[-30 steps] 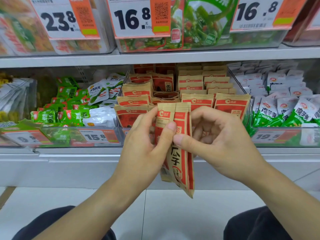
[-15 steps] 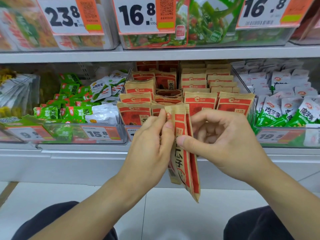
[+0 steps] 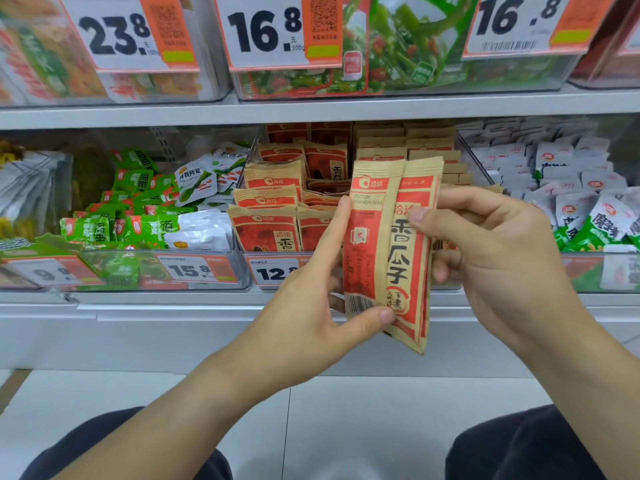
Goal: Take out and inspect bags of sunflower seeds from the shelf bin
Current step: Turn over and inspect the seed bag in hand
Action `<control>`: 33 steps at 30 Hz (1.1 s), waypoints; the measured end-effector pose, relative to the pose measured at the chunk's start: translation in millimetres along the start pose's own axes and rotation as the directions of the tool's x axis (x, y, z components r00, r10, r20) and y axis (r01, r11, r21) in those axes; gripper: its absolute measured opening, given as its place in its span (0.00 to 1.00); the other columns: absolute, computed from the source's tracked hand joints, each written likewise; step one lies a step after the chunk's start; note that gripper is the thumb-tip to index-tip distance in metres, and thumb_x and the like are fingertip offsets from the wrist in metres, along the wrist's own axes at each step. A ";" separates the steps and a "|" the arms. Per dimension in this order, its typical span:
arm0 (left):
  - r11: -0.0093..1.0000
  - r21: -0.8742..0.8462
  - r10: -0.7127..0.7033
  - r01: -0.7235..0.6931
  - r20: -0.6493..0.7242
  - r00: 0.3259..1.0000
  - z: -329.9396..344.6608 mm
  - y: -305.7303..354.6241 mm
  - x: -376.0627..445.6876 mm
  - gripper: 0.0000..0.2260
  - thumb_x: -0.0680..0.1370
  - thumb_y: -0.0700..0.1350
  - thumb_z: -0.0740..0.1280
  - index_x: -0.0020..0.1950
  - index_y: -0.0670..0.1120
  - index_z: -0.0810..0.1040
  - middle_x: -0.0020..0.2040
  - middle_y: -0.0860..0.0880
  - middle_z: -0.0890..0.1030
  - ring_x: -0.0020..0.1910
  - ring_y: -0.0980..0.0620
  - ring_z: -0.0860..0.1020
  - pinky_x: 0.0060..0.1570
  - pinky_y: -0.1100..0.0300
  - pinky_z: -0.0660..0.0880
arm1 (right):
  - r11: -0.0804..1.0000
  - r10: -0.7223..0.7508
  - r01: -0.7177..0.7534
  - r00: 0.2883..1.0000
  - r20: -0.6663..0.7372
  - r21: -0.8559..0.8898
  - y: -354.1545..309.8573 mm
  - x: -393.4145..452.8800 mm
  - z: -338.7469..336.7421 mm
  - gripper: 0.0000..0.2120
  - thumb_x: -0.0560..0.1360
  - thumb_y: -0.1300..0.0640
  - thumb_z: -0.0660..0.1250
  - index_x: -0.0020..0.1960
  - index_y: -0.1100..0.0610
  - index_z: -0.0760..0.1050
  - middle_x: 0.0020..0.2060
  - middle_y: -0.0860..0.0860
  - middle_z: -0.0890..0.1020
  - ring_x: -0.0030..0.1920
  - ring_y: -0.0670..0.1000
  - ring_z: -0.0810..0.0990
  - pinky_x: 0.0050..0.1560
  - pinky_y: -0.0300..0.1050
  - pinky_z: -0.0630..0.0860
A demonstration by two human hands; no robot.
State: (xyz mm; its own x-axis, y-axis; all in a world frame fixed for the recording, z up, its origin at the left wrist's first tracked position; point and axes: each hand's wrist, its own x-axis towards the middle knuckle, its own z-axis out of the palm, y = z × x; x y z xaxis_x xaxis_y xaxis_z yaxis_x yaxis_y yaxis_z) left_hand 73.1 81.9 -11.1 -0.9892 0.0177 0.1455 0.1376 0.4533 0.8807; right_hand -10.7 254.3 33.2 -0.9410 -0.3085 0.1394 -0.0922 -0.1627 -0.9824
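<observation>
While the head view looks forward and down at a shop shelf, two sunflower seed bags (image 3: 391,244) are held upright and overlapping at the centre of the frame, in front of the shelf bin (image 3: 277,268) and raised clear of it. The left-hand bag is turned with its printed back and barcode toward the camera, and the right-hand bag shows its front with large dark characters on kraft paper and red. The bags are pinched by the left hand (image 3: 311,306), whose thumb is pressed on the lower corner by the barcode and whose forefinger is laid along the left edge, so its grip is closed on them. The right hand (image 3: 495,258) is placed at the right edge, its thumb pressed on the front of the right-hand bag and its fingers curled behind, a grip likewise closed on the bags. In the bin behind, at the middle of the frame, more bags of the same kind are stacked in rows, and a price tag (image 3: 273,270) reading 12 is fixed at its front wall. Green snack packs (image 3: 138,226) are seen at the middle left, white and green packs (image 3: 588,206) at the middle right, and large price labels (image 3: 266,29) along the upper edge. Dark trouser knees are seen at the bottom corners above a pale tiled floor (image 3: 346,427).
</observation>
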 end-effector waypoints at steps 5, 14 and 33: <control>0.999 -0.038 -0.020 0.021 0.018 1.000 -0.4 -1.0 -2.4 0.54 0.74 0.47 0.76 0.80 0.63 0.35 0.66 0.69 0.75 0.64 0.61 0.78 0.64 0.57 0.76 | 1.000 0.026 -0.025 0.997 0.068 -0.008 -0.5 -0.4 0.6 0.18 0.62 0.52 0.77 0.50 0.57 0.84 0.43 0.55 0.88 0.40 0.54 0.87 0.34 0.43 0.80; 0.995 -0.084 -0.062 0.058 -0.045 0.997 -2.1 -1.1 -1.0 0.54 0.70 0.46 0.74 0.80 0.64 0.37 0.64 0.69 0.76 0.65 0.62 0.77 0.67 0.52 0.75 | 0.978 -0.092 0.145 0.946 0.311 -0.153 -2.7 -8.1 5.1 0.27 0.65 0.68 0.78 0.59 0.48 0.80 0.51 0.44 0.87 0.54 0.47 0.86 0.48 0.38 0.83; 0.979 -0.200 -0.017 0.031 0.073 0.997 -14.8 2.4 -2.2 0.51 0.73 0.51 0.75 0.81 0.61 0.38 0.69 0.65 0.75 0.67 0.57 0.77 0.61 0.53 0.79 | 0.966 -0.101 0.172 0.937 0.333 -0.191 -3.2 -2.9 -4.2 0.25 0.62 0.55 0.78 0.59 0.48 0.80 0.53 0.45 0.86 0.54 0.47 0.86 0.48 0.45 0.85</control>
State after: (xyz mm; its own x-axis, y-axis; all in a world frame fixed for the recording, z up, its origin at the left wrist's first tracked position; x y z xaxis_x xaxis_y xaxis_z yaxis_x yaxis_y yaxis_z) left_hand 76.3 69.8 -2.6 -0.9924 0.0754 0.0974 0.1141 0.2661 0.9572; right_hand -9.0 259.6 35.5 -0.7642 -0.5849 0.2719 -0.3134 -0.0317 -0.9491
